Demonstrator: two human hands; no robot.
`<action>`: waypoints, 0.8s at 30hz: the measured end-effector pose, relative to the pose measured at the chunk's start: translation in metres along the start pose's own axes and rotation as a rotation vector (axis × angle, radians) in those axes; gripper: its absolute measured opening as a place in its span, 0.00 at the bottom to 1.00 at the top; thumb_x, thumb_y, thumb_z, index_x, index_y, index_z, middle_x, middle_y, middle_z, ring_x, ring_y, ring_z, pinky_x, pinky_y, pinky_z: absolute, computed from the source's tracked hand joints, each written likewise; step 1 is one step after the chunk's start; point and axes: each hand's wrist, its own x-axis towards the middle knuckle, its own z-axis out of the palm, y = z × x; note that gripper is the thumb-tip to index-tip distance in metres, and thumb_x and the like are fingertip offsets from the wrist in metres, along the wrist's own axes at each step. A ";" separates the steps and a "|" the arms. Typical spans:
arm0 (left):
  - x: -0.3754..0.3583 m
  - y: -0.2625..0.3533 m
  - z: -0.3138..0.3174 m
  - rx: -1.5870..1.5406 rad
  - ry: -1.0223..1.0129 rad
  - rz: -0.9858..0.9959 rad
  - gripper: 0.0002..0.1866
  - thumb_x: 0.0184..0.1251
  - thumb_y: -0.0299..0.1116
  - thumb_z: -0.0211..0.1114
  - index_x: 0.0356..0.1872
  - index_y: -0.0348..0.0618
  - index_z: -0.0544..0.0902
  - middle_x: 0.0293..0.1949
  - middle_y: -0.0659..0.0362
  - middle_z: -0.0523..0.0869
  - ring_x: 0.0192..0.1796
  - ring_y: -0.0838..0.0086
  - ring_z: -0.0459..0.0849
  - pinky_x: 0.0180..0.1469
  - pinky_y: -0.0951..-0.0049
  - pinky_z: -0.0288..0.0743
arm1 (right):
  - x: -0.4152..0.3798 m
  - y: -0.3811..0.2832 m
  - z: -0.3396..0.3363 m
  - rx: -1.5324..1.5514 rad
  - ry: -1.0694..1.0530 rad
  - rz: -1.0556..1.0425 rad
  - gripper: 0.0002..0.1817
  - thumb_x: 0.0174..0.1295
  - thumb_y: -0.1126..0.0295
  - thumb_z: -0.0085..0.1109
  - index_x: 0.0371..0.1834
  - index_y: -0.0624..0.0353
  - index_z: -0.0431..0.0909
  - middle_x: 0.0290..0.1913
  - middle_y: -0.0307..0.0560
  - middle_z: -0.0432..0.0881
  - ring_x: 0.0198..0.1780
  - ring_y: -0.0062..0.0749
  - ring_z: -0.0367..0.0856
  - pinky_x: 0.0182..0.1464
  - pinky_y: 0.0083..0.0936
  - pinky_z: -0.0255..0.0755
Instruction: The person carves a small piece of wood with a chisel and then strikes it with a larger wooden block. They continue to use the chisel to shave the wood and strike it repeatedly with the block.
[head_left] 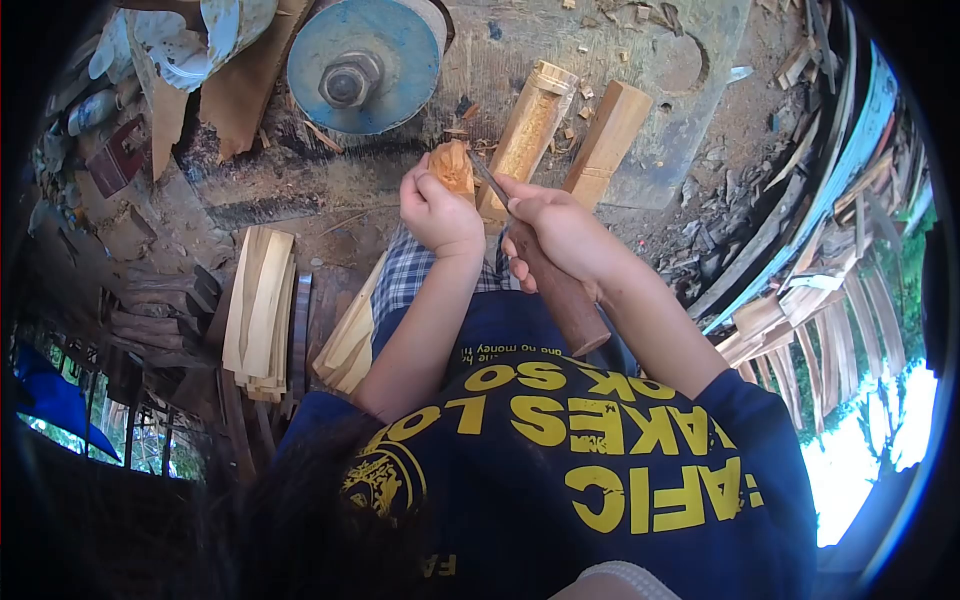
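My left hand [438, 212] is wrapped round a small carved wood piece [453, 165], whose rough, faceted end shows above the fingers. In my right hand [562, 232] is a carving knife [562, 290] with a thick brown wooden handle. Its narrow dark blade points up and left, with the tip close beside the carved piece. Just beyond the hands, a partly carved wood block [532, 125] lies on the worn work board. Beside it on the right is a second, smoother wood block [610, 140] with a line across it.
A blue round disc [400, 50] with a large hex nut stands at the back left. Wood chips dot the work board [640, 70]. Stacked pale slats [260, 310] are at the left, near dark wood offcuts [160, 310]. More planks lean along the right side.
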 end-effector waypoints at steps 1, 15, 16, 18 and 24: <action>0.000 -0.001 0.000 -0.005 0.002 -0.003 0.19 0.73 0.35 0.48 0.47 0.28 0.82 0.44 0.49 0.87 0.44 0.67 0.85 0.50 0.69 0.77 | -0.001 -0.002 0.000 0.033 0.002 0.034 0.29 0.74 0.68 0.34 0.79 0.54 0.51 0.24 0.44 0.74 0.18 0.30 0.74 0.21 0.28 0.72; -0.001 0.001 0.000 0.030 0.000 -0.005 0.20 0.74 0.37 0.48 0.48 0.29 0.82 0.44 0.49 0.87 0.44 0.67 0.85 0.50 0.69 0.78 | -0.002 -0.007 0.007 0.028 0.059 0.058 0.29 0.74 0.70 0.34 0.79 0.49 0.52 0.23 0.44 0.74 0.18 0.30 0.74 0.20 0.28 0.74; -0.001 0.000 0.000 0.013 0.005 -0.007 0.20 0.74 0.37 0.48 0.48 0.29 0.82 0.44 0.49 0.87 0.44 0.67 0.86 0.49 0.69 0.78 | -0.002 -0.008 0.004 0.043 0.039 0.066 0.29 0.73 0.70 0.34 0.79 0.49 0.52 0.23 0.44 0.74 0.18 0.30 0.74 0.20 0.28 0.74; -0.002 0.000 0.001 0.032 0.010 -0.005 0.20 0.74 0.37 0.48 0.48 0.30 0.82 0.44 0.49 0.87 0.44 0.66 0.86 0.49 0.69 0.78 | -0.001 -0.008 0.008 0.028 0.045 0.064 0.30 0.73 0.70 0.35 0.79 0.49 0.51 0.22 0.43 0.73 0.18 0.30 0.74 0.20 0.28 0.74; -0.001 0.000 0.002 0.074 0.020 -0.037 0.21 0.73 0.38 0.48 0.48 0.30 0.82 0.44 0.49 0.87 0.44 0.66 0.86 0.49 0.69 0.79 | 0.023 -0.007 0.015 0.051 0.094 0.064 0.32 0.71 0.71 0.36 0.80 0.49 0.48 0.22 0.43 0.73 0.18 0.30 0.73 0.20 0.29 0.74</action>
